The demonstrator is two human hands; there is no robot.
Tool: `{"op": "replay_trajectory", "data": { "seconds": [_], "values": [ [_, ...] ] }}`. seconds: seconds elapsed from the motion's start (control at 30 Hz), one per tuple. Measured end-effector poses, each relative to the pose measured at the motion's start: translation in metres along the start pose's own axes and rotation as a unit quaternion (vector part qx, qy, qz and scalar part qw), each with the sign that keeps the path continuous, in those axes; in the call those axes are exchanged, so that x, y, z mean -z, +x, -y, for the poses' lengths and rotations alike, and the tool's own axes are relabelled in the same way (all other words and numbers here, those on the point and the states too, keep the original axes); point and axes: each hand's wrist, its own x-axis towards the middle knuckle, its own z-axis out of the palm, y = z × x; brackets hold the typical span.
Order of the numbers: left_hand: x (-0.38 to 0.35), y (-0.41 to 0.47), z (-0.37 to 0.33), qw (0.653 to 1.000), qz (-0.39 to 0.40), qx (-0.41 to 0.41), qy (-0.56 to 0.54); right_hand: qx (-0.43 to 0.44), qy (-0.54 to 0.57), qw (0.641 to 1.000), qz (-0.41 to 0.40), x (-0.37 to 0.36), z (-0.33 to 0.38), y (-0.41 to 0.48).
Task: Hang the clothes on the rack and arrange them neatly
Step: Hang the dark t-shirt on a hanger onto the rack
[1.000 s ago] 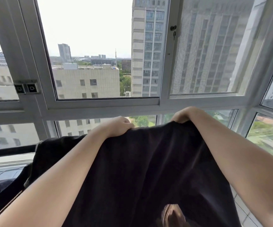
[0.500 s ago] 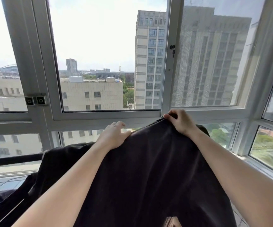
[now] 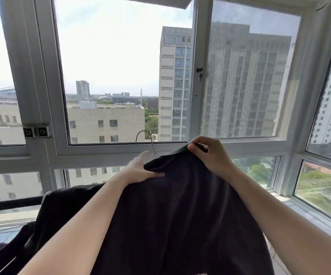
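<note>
A large black garment [image 3: 176,215] fills the lower middle of the head view, held up in front of me. My left hand [image 3: 140,169] grips its top edge on the left, thumb pressed into the cloth. My right hand [image 3: 208,153] pinches the top edge on the right, at its highest point. A thin wire hanger hook [image 3: 146,139] rises just beyond the garment between my hands; the rest of the hanger is hidden behind the cloth. More black fabric [image 3: 61,207] hangs lower on the left.
A white-framed window wall [image 3: 196,96] stands close ahead and wraps to the right. A dark horizontal bar [image 3: 7,204] runs along the lower left. A white sill [image 3: 299,211] lies at the lower right. City buildings show outside.
Both hands have lifted the garment higher and my view has tilted up. The hanger hook has come into sight between my hands, and the left thumb now presses into the cloth.
</note>
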Motion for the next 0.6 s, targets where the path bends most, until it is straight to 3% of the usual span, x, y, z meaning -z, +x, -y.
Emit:
{"op": "replay_trajectory", "data": {
  "seconds": [0.1, 0.17, 0.37, 0.6],
  "values": [
    [0.008, -0.001, 0.0, 0.992, 0.115, -0.001, -0.049, 0.011, 0.0, 1.0, 0.002, 0.005, 0.006, -0.005],
    [0.011, -0.003, 0.002, 0.99, 0.131, -0.005, -0.054, 0.017, -0.006, 1.0, 0.015, 0.009, 0.007, -0.009],
    [0.011, -0.008, -0.013, 0.988, 0.013, -0.094, -0.119, 0.002, -0.066, 0.995, 0.07, 0.021, -0.006, -0.015],
    [0.045, -0.033, -0.061, 0.987, -0.091, -0.13, -0.032, -0.026, -0.152, 0.985, 0.076, 0.025, 0.0, 0.003]
  ]
}}
